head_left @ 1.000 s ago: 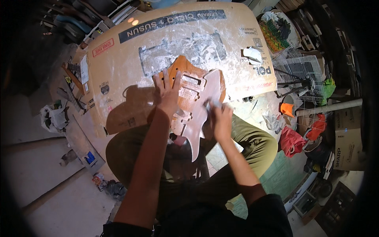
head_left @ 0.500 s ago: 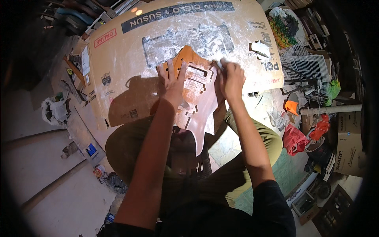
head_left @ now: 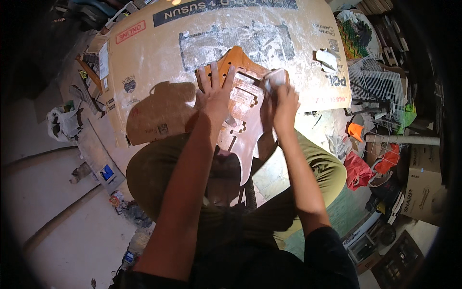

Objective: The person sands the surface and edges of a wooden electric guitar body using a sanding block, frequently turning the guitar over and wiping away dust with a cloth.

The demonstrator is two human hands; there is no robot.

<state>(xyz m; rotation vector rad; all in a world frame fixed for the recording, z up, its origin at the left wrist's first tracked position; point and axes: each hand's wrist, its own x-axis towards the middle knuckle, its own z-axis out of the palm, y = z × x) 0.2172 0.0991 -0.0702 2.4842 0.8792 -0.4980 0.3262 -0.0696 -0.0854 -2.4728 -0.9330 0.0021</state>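
Note:
An electric guitar body (head_left: 250, 139), brown and partly bare with routed cavities, lies between my knees and on the dusty cardboard. Fingers spread, my left hand (head_left: 213, 98) presses flat on its left side. My right hand (head_left: 286, 107) is closed around a pale, folded piece of sandpaper (head_left: 275, 78) at the upper right edge of the body. My fingers partly cover the sandpaper, so its full shape is hidden.
Under the work is a large cardboard sheet (head_left: 159, 58) streaked with white dust. A curled pale scrap (head_left: 327, 61) rests on its right side. A wire rack (head_left: 373, 79), an orange object (head_left: 355, 131) and red bags (head_left: 358, 169) crowd the right. At left lies a white plastic bag (head_left: 65, 123).
My right hand with the sandpaper has shifted slightly right and down along the edge of the guitar body. The left hand remains pressed on the body; the view itself has shifted a little.

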